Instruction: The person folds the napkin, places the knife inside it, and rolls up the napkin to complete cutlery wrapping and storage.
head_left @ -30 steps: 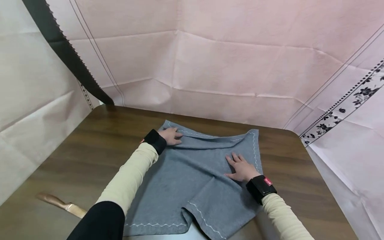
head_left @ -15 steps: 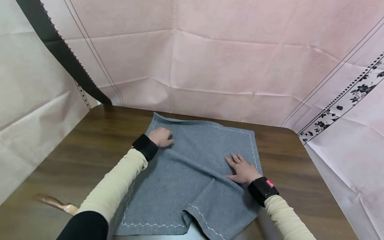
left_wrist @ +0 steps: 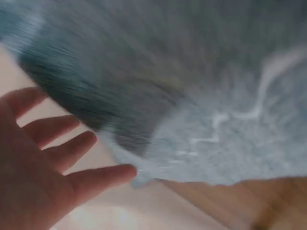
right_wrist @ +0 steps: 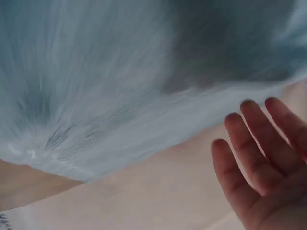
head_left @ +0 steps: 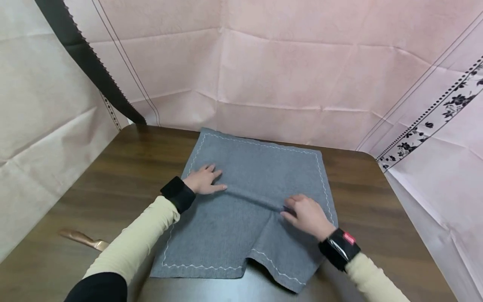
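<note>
A blue-grey cloth (head_left: 241, 176) with white zigzag stitching along its edges lies spread on the table, and a ridge crosses its middle. On its left side my left hand (head_left: 201, 180) rests with the fingers spread. My right hand (head_left: 307, 214) is over the right side, beside the ridge, its fingers slightly bent in the head view. The right wrist view shows the right fingers (right_wrist: 249, 153) loosely extended, holding nothing. The near right part of the cloth is buckled, with its front edge lifted off the table. Both wrist views are blurred.
To the left lies a brush-like tool (head_left: 84, 240) with a brown handle; the left forearm hides its far end. The brown wooden table (head_left: 151, 155) meets a pale pink sheet (head_left: 271, 75) behind it.
The cloth's far edge has gone from folded back to flat and farther away. My left hand let go of it and spread its fingers. My right hand's fingers have drawn in.
</note>
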`<move>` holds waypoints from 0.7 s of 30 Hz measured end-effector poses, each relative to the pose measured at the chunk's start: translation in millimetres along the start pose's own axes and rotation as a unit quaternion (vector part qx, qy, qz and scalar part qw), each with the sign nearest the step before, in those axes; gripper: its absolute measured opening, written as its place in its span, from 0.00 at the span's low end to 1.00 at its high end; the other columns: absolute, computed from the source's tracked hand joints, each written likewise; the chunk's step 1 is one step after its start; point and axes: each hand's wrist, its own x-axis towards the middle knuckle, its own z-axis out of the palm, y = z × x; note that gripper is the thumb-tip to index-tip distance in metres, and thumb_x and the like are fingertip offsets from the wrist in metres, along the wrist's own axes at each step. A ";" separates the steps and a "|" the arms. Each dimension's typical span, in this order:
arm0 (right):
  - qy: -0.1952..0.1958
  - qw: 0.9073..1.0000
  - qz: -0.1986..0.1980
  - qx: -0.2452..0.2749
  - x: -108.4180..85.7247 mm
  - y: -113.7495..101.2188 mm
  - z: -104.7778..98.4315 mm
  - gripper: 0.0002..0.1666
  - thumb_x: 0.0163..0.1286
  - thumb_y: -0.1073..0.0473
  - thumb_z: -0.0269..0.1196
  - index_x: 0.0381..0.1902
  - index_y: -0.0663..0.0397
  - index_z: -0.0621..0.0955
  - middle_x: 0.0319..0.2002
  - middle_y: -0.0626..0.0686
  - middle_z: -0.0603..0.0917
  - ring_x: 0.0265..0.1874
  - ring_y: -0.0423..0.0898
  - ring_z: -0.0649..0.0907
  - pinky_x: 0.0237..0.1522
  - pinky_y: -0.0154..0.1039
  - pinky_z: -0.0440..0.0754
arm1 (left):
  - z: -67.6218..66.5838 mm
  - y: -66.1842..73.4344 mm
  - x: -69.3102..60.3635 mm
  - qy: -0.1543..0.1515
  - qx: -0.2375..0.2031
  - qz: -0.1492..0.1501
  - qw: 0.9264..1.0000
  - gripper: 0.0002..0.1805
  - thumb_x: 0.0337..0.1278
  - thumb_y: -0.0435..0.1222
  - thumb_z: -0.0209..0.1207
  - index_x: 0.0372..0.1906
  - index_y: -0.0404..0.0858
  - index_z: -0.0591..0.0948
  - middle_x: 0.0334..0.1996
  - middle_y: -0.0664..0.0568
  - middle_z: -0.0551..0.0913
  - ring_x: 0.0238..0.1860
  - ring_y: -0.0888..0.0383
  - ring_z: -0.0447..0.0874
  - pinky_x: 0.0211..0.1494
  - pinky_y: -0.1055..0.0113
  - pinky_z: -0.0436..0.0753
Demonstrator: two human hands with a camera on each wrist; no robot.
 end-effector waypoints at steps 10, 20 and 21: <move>-0.157 0.987 0.036 0.006 -50.1 -24.3 -10.8 0.44 0.52 0.33 0.61 0.57 0.60 0.74 0.58 0.62 0.71 0.57 0.56 0.70 0.44 0.58 0.71 | 5.0 18.8 -39.6 -0.048 0.024 -0.022 0.998 0.57 0.39 0.60 0.64 0.71 0.38 0.51 0.69 0.34 0.44 0.66 0.33 0.42 0.50 0.28 0.55; -0.213 0.973 0.023 0.085 -75.4 12.5 -14.5 0.50 0.53 0.29 0.56 0.66 0.53 0.65 0.66 0.58 0.61 0.64 0.60 0.59 0.52 0.66 0.59 | 12.4 -0.6 -45.5 -0.078 -0.020 -0.056 0.995 0.66 0.30 0.61 0.67 0.72 0.41 0.42 0.69 0.35 0.32 0.66 0.32 0.32 0.48 0.25 0.50; -0.206 0.975 0.013 0.084 -77.7 17.1 -15.1 0.50 0.52 0.29 0.57 0.65 0.54 0.65 0.66 0.59 0.62 0.64 0.61 0.59 0.52 0.66 0.59 | 12.0 -1.7 -46.4 -0.082 -0.020 -0.059 0.995 0.66 0.30 0.61 0.67 0.72 0.42 0.41 0.69 0.35 0.32 0.66 0.32 0.32 0.48 0.25 0.50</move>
